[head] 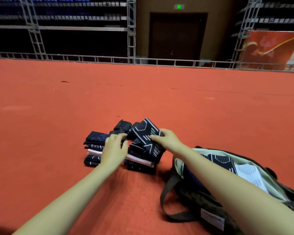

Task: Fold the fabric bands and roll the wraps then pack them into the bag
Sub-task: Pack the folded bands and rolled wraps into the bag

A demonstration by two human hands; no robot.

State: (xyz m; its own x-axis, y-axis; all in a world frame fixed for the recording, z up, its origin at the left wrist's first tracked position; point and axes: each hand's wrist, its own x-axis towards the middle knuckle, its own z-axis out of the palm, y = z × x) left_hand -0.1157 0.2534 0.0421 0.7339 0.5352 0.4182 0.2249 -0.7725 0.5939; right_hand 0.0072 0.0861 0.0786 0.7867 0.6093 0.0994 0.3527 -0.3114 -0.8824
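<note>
Two stacks of folded dark fabric bands with white line patterns sit on the red floor: the left stack and the right stack. My right hand grips a folded black band with white lines, lifted and tilted over the right stack. My left hand hovers between the stacks with fingers loosely curled, holding nothing. Small black rolled wraps lie behind the stacks. The dark green bag lies open at the right under my right forearm, with folded dark and white pieces inside.
Red carpet floor stretches wide ahead and to the left. A low metal railing and truss towers bound it at the back, with a dark door and a red banner beyond. The bag's strap loops onto the floor.
</note>
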